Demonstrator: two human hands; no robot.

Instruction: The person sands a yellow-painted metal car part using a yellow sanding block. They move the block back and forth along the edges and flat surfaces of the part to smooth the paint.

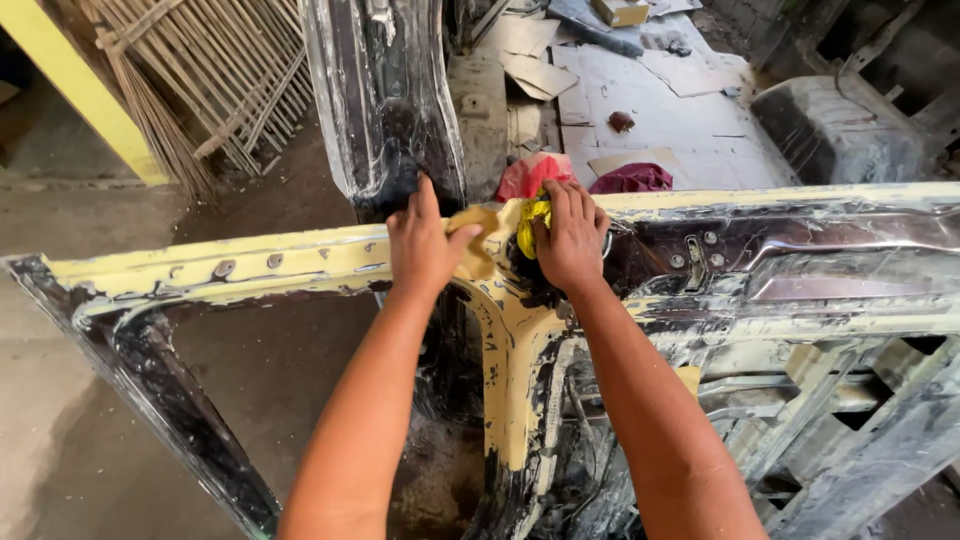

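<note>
A car door frame (250,262), black metal smeared with pale yellow filler, lies across the view with its window opening at the left. My left hand (425,240) presses flat on the frame's top edge, with a tan piece of sandpaper (478,232) under its thumb and fingers. My right hand (570,235) sits beside it, fingers closed over a yellow cloth (533,220) against the frame. Both forearms reach up from the bottom of the view.
A second dark, wet body panel (385,100) stands upright behind the frame. Red and maroon rags (630,178) lie on the floor beyond, with cardboard sheets (535,70). Bamboo sticks (210,80) lean at the back left by a yellow post (85,90).
</note>
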